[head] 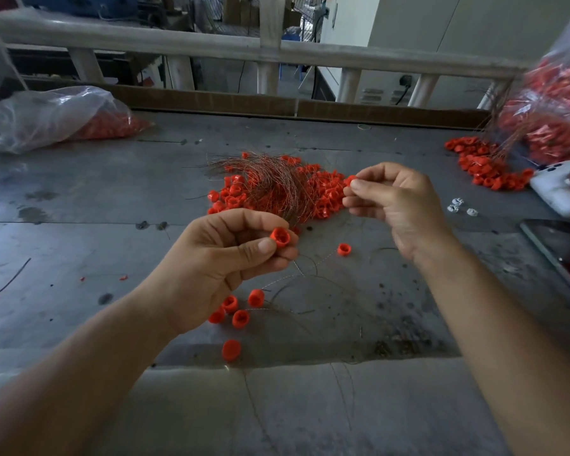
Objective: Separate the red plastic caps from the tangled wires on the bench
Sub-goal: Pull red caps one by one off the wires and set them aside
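Note:
A tangle of thin wires [273, 182] lies mid-bench over a heap of red plastic caps [323, 199]. My left hand [218, 261] pinches one red cap [280, 236] between thumb and fingers, just in front of the heap; thin wire trails below it. My right hand [395, 202] pinches another red cap [348, 181] at the heap's right edge. Several loose caps [239, 311] lie on the bench under my left hand, one more cap [344, 249] lies between my hands, and another [231, 350] sits near the front edge.
A clear bag of red caps [46, 116] lies back left. A bulging bag of caps with wires [550, 103] and spilled caps [484, 166] sit back right. A white device [556, 189], small white bits [458, 205] and a dark phone [560, 251] lie right. A stray wire [7, 284] lies left.

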{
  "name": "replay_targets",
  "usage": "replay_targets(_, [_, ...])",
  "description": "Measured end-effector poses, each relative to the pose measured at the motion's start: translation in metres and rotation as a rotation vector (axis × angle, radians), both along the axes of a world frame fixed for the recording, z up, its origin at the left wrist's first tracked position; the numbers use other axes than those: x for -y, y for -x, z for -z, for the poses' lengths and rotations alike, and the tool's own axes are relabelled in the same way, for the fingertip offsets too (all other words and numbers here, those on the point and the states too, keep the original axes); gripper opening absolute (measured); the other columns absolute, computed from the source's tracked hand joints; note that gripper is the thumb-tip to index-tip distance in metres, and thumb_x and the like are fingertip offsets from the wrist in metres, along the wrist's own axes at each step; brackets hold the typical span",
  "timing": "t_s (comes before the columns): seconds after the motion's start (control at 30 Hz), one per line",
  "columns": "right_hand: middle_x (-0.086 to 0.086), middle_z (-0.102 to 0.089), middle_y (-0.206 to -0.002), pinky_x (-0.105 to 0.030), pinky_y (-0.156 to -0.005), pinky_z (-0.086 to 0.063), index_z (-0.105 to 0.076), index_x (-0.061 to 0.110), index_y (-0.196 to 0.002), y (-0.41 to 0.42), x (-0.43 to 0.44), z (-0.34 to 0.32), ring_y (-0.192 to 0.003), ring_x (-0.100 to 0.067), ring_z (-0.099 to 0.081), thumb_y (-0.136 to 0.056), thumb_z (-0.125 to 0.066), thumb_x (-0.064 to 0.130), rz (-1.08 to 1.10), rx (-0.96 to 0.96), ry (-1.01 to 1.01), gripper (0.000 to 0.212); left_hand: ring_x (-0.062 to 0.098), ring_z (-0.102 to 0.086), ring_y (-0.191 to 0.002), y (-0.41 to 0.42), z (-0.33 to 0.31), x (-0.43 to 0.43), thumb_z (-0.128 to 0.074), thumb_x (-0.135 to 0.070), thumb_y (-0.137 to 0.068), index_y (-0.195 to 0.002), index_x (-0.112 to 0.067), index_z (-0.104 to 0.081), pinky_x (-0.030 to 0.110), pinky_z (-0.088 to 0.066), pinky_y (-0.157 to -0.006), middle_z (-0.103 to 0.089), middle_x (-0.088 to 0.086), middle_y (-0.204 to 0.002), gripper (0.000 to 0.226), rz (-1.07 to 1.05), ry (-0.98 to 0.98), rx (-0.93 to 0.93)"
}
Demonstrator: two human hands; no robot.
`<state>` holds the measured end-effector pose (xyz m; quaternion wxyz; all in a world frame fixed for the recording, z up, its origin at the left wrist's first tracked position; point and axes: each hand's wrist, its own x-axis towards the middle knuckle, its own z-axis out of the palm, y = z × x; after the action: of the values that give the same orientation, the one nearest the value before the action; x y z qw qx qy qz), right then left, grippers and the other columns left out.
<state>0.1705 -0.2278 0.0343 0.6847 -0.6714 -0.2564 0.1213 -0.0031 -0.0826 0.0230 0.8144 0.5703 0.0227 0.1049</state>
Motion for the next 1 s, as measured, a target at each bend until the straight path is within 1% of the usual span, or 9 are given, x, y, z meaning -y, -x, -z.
replay_targets(0.17, [0.005,-0.066,-0.073,-0.016,-0.063,-0.049,-0.064,0.018,-0.091,0.015,0.005,-0.011,-0.068,-0.006,-0.063,-0.08,-0.061,0.002,-0.167,0.073,-0.031,0.02,0.014,-0.07,-0.073,0.001,0.0,0.0,-0.067,-0.01,-0.059,-0.078,-0.01,-0.074,0.019,-0.054,-0.063,-0.072,0.008,-0.08,0.02,-0.009,0.008,-0.012])
replay_targets(0.27, [0.005,-0.066,-0.069,-0.016,-0.059,-0.049,-0.065,0.019,-0.089,0.03,0.004,-0.013,-0.064,-0.006,-0.062,-0.07,-0.062,0.016,-0.278,0.113,0.003,0.02,0.015,-0.07,-0.072,0.001,-0.001,0.001,-0.067,-0.011,-0.058,-0.077,-0.01,-0.074,0.019,-0.055,-0.063,-0.072,0.009,-0.078,0.021,-0.018,0.011,-0.021])
replay_targets(0.43, [0.002,-0.063,-0.07,-0.016,-0.058,-0.049,-0.062,0.018,-0.088,0.047,0.0,-0.013,-0.062,-0.006,-0.062,-0.068,-0.062,0.019,-0.404,0.122,0.03,0.02,0.015,-0.069,-0.071,0.0,-0.001,0.0,-0.067,-0.011,-0.057,-0.077,-0.01,-0.074,0.02,-0.055,-0.064,-0.071,0.008,-0.077,0.021,-0.045,0.01,-0.02])
replay_targets(0.53, [0.004,-0.064,-0.066,-0.016,-0.057,-0.048,-0.061,0.016,-0.085,0.051,-0.003,-0.01,-0.06,-0.006,-0.061,-0.07,-0.059,0.023,-0.398,0.138,0.026,0.016,0.015,-0.069,-0.071,-0.001,0.0,0.0,-0.066,-0.01,-0.061,-0.078,-0.01,-0.074,0.019,-0.054,-0.064,-0.072,0.008,-0.076,0.019,-0.06,0.007,-0.019])
replay_targets(0.67, [0.0,-0.065,-0.08,-0.014,-0.065,-0.049,-0.059,0.019,-0.091,0.052,-0.005,-0.007,-0.072,-0.007,-0.065,-0.07,-0.061,0.018,-0.409,0.171,0.037,0.021,0.014,-0.069,-0.072,-0.001,0.001,0.0,-0.059,-0.004,-0.065,-0.078,-0.01,-0.074,0.019,-0.054,-0.065,-0.072,0.007,-0.076,0.021,-0.076,-0.014,-0.012])
replay_targets(0.8, [0.003,-0.066,-0.081,-0.011,-0.065,-0.047,-0.064,0.027,-0.087,0.055,-0.006,-0.006,-0.074,-0.004,-0.063,-0.07,-0.064,0.02,-0.377,0.306,0.046,0.018,0.014,-0.069,-0.07,-0.001,0.0,0.002,-0.057,-0.001,-0.066,-0.078,-0.008,-0.074,0.019,-0.054,-0.064,-0.072,0.008,-0.076,0.022,-0.112,-0.012,-0.018])
replay_targets(0.87, [0.008,-0.066,-0.082,-0.01,-0.068,-0.047,-0.064,0.029,-0.088,0.055,-0.006,-0.004,-0.077,-0.002,-0.063,-0.073,-0.066,0.015,-0.369,0.365,0.059,0.021,0.014,-0.069,-0.07,-0.002,0.0,0.002,-0.057,-0.001,-0.065,-0.078,-0.008,-0.074,0.018,-0.054,-0.063,-0.072,0.009,-0.076,0.022,-0.129,-0.022,-0.026])
replay_targets(0.93, [0.008,-0.066,-0.084,-0.014,-0.074,-0.048,-0.063,0.031,-0.092,0.054,-0.006,-0.003,-0.082,-0.004,-0.064,-0.076,-0.067,0.006,-0.368,0.382,0.079,0.029,0.014,-0.069,-0.07,-0.002,-0.001,0.003,-0.058,-0.001,-0.065,-0.078,-0.008,-0.074,0.018,-0.053,-0.063,-0.072,0.009,-0.076,0.022,-0.142,-0.032,-0.033])
replay_targets(1.0, [0.009,-0.067,-0.084,-0.015,-0.075,-0.049,-0.063,0.031,-0.092,0.055,-0.006,-0.002,-0.083,-0.005,-0.065,-0.076,-0.067,0.005,-0.365,0.377,0.08,0.031,0.014,-0.069,-0.07,-0.002,-0.001,0.003,-0.058,-0.001,-0.064,-0.078,-0.008,-0.075,0.018,-0.053,-0.062,-0.072,0.008,-0.076,0.023,-0.151,-0.038,-0.037])
